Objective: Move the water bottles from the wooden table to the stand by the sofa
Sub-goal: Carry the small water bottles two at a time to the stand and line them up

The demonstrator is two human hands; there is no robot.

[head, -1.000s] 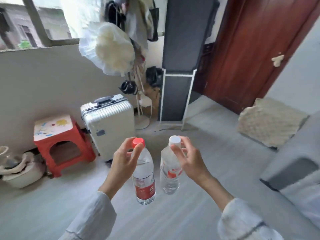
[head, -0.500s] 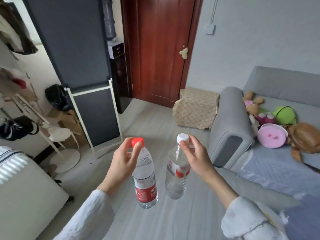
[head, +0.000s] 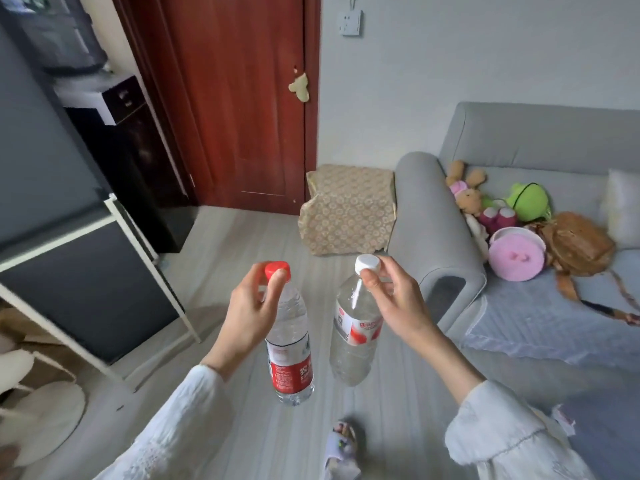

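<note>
Compared with half a second earlier, the view has swung rightward — the grey sofa (head: 519, 209) now fills more of the right side, and the red door (head: 242, 98) stands at upper centre. Left hand (head: 249, 313): fingertips pinched on the cap of the red-capped water bottle (head: 291, 348), which hangs upright over the pale floor (head: 242, 244). Right hand (head: 398, 303): thumb and fingers clamped on the cap of the white-capped water bottle (head: 353, 334), which hangs tilted, base toward the other bottle. Both bottles are in mid-air, close together but apart. Ahead, a patterned-cloth-covered stand (head: 349, 209) sits just beside the sofa's armrest — in front of the door's right edge. Soft toys (head: 498, 206) and a brown bag (head: 578, 244) lie on the sofa seat; a slippered foot (head: 343, 445) shows at the bottom edge.
</note>
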